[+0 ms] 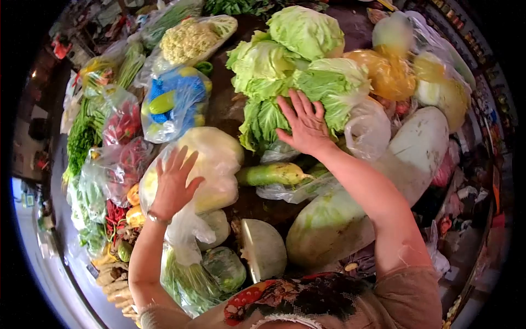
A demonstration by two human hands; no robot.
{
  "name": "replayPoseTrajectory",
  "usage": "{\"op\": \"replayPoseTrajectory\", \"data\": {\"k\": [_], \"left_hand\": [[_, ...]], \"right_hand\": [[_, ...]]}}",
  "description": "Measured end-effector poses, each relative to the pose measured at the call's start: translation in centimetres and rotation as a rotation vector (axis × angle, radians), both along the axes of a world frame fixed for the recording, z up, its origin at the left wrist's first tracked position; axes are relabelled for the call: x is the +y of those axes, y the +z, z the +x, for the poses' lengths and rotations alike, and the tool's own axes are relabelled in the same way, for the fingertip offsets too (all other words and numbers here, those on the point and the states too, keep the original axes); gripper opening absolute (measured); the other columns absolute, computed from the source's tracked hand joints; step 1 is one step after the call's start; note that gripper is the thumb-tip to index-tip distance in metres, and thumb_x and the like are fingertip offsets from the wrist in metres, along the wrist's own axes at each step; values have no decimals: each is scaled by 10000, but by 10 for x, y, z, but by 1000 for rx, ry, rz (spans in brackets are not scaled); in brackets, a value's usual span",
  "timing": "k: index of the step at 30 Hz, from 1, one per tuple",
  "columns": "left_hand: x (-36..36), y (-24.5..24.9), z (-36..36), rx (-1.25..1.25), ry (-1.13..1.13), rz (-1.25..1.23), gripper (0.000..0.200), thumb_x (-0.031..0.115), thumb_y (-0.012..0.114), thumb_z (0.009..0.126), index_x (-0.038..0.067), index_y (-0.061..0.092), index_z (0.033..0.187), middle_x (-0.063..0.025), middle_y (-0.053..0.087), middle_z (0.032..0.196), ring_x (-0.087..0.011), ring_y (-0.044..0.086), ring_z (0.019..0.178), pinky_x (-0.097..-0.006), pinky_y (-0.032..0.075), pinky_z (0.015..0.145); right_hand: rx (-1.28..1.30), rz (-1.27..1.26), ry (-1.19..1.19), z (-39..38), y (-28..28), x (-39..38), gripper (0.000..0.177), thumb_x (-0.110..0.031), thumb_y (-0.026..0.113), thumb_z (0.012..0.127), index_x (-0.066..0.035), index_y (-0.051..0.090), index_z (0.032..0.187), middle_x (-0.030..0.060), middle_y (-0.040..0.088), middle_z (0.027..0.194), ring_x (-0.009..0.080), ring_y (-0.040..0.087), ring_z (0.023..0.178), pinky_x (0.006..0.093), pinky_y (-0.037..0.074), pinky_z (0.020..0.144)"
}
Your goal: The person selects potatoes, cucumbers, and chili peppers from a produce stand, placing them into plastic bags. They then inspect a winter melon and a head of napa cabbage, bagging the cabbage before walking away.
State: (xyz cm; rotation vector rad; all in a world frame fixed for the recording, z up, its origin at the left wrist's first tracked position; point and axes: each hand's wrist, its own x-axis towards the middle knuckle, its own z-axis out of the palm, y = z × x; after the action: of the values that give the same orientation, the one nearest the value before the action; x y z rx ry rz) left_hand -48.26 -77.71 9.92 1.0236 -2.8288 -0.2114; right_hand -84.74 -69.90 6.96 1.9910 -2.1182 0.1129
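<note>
My left hand (176, 183) lies open, fingers spread, on a clear plastic bag (213, 159) holding large pale, rounded vegetables. My right hand (304, 123) is also open, its fingertips at the leaves of the lettuce (263, 118). More green heads (307, 33) are piled just beyond it. Below my right hand lies a long green-yellow gourd-like vegetable (274, 174), partly over clear plastic (298, 190). Under my right forearm stretches a big pale winter melon (334, 225). A crumpled clear bag (368, 129) sits right of my right wrist.
Bagged cauliflower (189, 41) and a blue-netted bag (174, 96) lie at the upper left. Red chillies (123, 123) and leafy greens (82, 134) line the left edge. Near my body are a cut melon (264, 249) and a wrapped green cabbage (224, 267). Orange bagged produce (386, 74) sits upper right.
</note>
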Motion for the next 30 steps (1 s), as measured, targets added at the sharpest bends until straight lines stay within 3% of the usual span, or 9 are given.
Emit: {"op": "replayPoseTrajectory", "data": {"k": [3,6,8,11,14,15,16,19,30], "left_hand": [[23,1,15,-76,110,72,699,451,671,848,182,424,1445,-161,369,1503,-408,316,1390,-662,227,1065],[45,11,35,-47,216,246,710,434,680,854,164,419,1457,-168,336,1527,-393,290,1413,-562,263,1097],[65,10,46,-53,239,254,759,431,688,847,176,369,1486,-165,263,1562,-395,286,1415,-563,282,1087],[81,9,53,-106,99,285,861,233,724,810,199,254,1530,-144,144,1600,-406,363,1368,-510,363,1054],[70,1,59,-42,179,321,853,93,677,811,199,233,1532,-151,160,1590,-423,395,1332,-479,395,1048],[69,4,56,56,218,251,686,-18,572,837,144,365,1470,-169,340,1511,-397,480,1261,-447,431,1027],[61,1,61,57,227,250,686,-18,572,837,144,365,1470,-169,340,1511,-397,480,1261,-447,431,1027],[34,9,67,347,192,190,417,-79,489,832,35,604,1215,-179,625,1207,-345,601,1119,-397,476,971],[-42,82,18,304,145,-192,265,48,638,831,73,666,1093,-125,700,999,-302,679,923,-379,539,802]], "right_hand": [[-5,-60,46,2,-5,-5,793,-536,514,902,-145,220,1527,176,220,1560,296,196,1443,491,169,1090],[91,137,-44,13,15,-4,790,-545,469,916,-146,189,1538,200,211,1565,307,198,1451,530,194,1104],[119,-24,16,8,2,-5,786,-528,507,902,-143,230,1527,198,251,1546,319,239,1429,513,197,1089],[96,-85,54,9,3,-3,748,-488,559,887,-136,299,1493,177,311,1509,312,288,1385,495,195,1055],[98,-109,69,9,3,-2,744,-487,561,888,-141,299,1492,172,319,1505,299,276,1388,492,195,1051],[112,-93,55,10,4,-2,747,-486,565,887,-144,296,1495,169,318,1506,295,266,1392,488,196,1049],[111,-94,64,10,3,-2,747,-486,565,887,-144,296,1495,169,318,1506,295,266,1392,488,196,1049],[86,-107,62,9,2,-1,773,-466,595,867,-155,281,1502,146,305,1518,283,265,1394,493,178,1054],[130,-38,21,10,2,-2,746,-483,549,907,-155,265,1514,151,271,1541,298,233,1419,502,173,1069]]}}
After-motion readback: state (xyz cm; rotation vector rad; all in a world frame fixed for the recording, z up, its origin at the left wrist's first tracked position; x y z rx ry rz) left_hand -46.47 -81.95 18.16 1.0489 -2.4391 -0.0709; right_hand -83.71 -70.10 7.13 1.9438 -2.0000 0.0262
